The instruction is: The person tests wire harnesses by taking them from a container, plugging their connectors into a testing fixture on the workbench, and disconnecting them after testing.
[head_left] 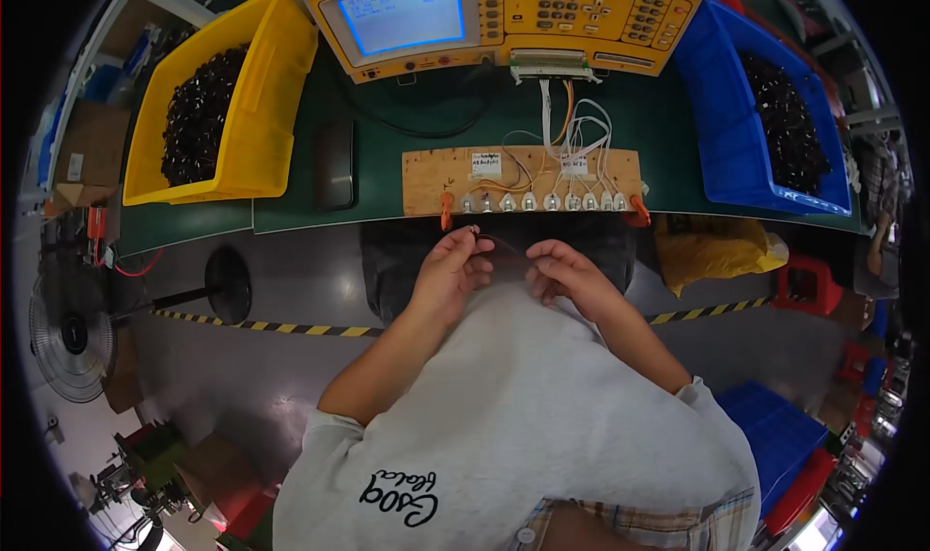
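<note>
Both hands are in front of the body, just below the table's front edge. My left hand (452, 272) pinches one end of a thin dark wire (502, 244) between thumb and fingertips. The wire runs across to my right hand (562, 272), whose thumb and forefinger are closed on its other end. Above the hands a wooden board (426, 175) lies along the table edge, with a row of round metal contacts, wires and an orange clip (447, 211) at its left end. The wires lead up to a yellow tester (581, 38) with a lit screen.
A yellow bin (263, 115) of small dark parts stands at the left, a blue bin (728, 125) of similar parts at the right. A black phone (335, 165) lies beside the yellow bin. A fan (74, 334) stands at the far left. Farther right, another person is partly visible.
</note>
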Motion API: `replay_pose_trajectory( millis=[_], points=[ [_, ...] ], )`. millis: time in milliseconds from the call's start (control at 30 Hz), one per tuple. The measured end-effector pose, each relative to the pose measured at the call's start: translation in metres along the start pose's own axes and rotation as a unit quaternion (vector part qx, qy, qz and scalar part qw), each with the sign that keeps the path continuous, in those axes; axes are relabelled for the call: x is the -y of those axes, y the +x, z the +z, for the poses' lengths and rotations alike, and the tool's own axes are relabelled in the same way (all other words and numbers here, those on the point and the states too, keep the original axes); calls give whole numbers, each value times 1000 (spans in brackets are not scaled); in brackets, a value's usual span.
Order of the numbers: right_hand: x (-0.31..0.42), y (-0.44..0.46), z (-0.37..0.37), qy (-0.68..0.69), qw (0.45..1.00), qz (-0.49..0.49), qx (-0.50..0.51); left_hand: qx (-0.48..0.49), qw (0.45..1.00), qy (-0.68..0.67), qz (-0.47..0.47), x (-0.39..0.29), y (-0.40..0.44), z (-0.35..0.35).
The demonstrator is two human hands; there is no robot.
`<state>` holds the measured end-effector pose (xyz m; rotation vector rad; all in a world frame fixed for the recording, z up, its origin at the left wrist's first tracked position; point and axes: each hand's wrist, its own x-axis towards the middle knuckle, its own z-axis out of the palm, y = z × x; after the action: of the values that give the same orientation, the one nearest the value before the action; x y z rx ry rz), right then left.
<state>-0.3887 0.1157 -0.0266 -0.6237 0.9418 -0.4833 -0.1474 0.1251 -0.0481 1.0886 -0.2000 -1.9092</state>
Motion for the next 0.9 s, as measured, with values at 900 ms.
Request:
replay_pose_trajectory(
  millis=[900],
  points=[
    [-21, 5, -24, 57, 969, -148, -190, -24, 999, -7, 40, 11, 21, 26]
  ],
)
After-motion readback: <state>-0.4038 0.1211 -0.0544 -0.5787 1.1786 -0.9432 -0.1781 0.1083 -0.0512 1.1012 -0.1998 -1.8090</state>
